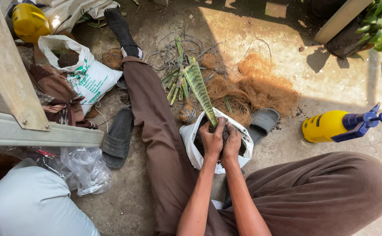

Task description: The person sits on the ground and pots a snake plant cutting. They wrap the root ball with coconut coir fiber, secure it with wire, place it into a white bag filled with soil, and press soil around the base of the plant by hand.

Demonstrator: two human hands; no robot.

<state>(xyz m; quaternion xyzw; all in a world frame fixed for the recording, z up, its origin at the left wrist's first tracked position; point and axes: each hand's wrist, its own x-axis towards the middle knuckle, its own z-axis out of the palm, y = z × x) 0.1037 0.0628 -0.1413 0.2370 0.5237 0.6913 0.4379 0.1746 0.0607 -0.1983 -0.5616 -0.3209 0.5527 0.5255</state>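
**Firming soil around a potted leaf cutting**

Head view. A person sits on the concrete floor with one leg stretched out, and both hands work inside a small white planting bag that stands between the legs. The left hand and right hand lie side by side on the dark soil, fingers curled downward and pressed into it at the base of a long green mottled leaf, which rises tilted out of the bag; neither hand encloses a separate object. The step in hand appears to be packing soil round the leaf. The next move likely calls for even pressure on all sides so the leaf stands firm. The bag's rim is folded outward and nearly full. Just beyond it lie a heap of brown coconut fibre and loose leaf cuttings; a grey sandal touches the bag, and a yellow spray bottle lies well apart.
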